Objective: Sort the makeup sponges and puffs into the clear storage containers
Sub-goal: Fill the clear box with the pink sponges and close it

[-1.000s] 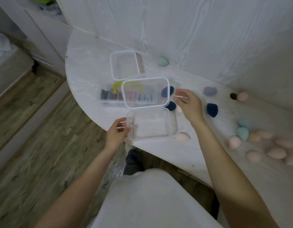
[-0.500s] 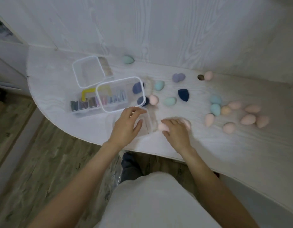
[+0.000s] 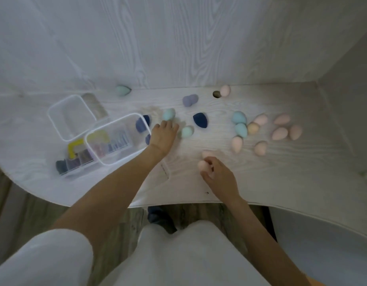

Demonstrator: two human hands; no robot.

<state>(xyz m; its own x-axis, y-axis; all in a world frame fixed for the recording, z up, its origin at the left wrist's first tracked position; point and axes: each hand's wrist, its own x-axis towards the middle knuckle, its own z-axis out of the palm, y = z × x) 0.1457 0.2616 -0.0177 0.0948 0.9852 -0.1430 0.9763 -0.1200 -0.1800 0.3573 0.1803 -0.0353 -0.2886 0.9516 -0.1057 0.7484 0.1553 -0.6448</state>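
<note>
Egg-shaped makeup sponges lie scattered over the white table (image 3: 261, 178). My right hand (image 3: 218, 175) is shut on a pink sponge (image 3: 202, 165) near the front edge, and a second pink sponge (image 3: 207, 154) lies just behind it. My left hand (image 3: 164, 136) reaches far forward, fingers curled down beside a teal sponge (image 3: 168, 114) and a mint sponge (image 3: 187, 132); whatever is under the fingers is hidden. A clear container (image 3: 135, 117) rests on an organizer box to the left. Another clear container (image 3: 54, 120) stands behind it.
Navy sponges (image 3: 199, 120) and a lilac one (image 3: 188, 100) lie mid-table. Blue sponges (image 3: 239, 117) and several pink sponges (image 3: 280, 133) cluster at the right. A green sponge (image 3: 122, 90) sits by the wall. The organizer box has a yellow handle (image 3: 72, 148). A cable hole (image 3: 216, 93) opens near the back.
My left hand left the clear container near the table's front edge and reached forward to the sponges by the teal one. My right hand lifted a pink sponge; the view shifted right.
</note>
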